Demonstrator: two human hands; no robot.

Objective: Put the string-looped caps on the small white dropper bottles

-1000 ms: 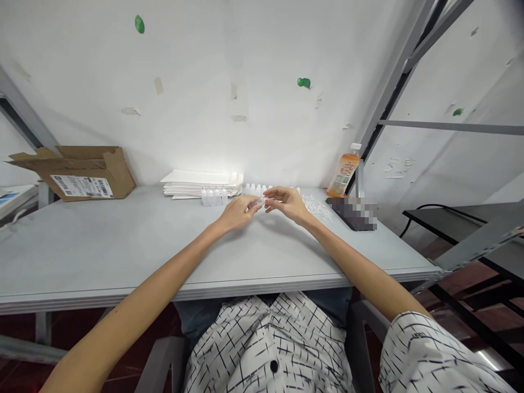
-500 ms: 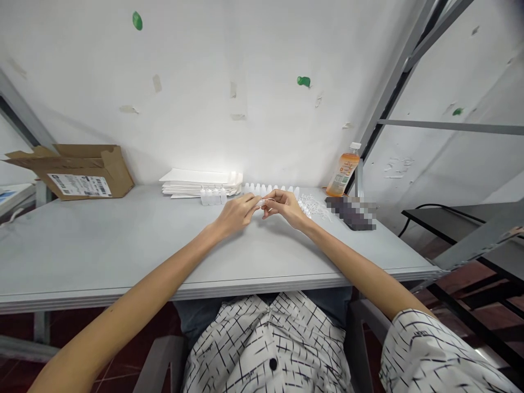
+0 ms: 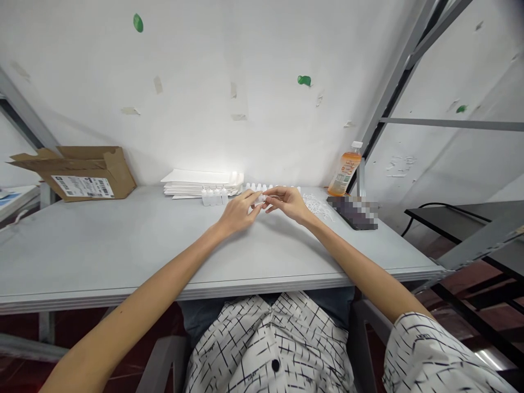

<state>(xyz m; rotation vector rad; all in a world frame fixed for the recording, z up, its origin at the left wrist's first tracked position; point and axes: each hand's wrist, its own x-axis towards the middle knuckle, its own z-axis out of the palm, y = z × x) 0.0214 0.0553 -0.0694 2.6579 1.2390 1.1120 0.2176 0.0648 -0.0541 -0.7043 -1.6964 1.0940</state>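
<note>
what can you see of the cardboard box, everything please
The cardboard box looks plain brown, with loose flaps raised and one jutting out to the left. A white label with dark print too small to read is on its front. It rests on the grey table at the back left; whether it touches the wall is unclear. Its inside is hidden.

White short-sleeved shirt, black crosshatch lines, small black lettering; round black button; loose matching sleeve; dark blue trousers.

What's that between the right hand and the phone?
In the head view, small white pieces lie scattered between the right hand and the phone.
</note>
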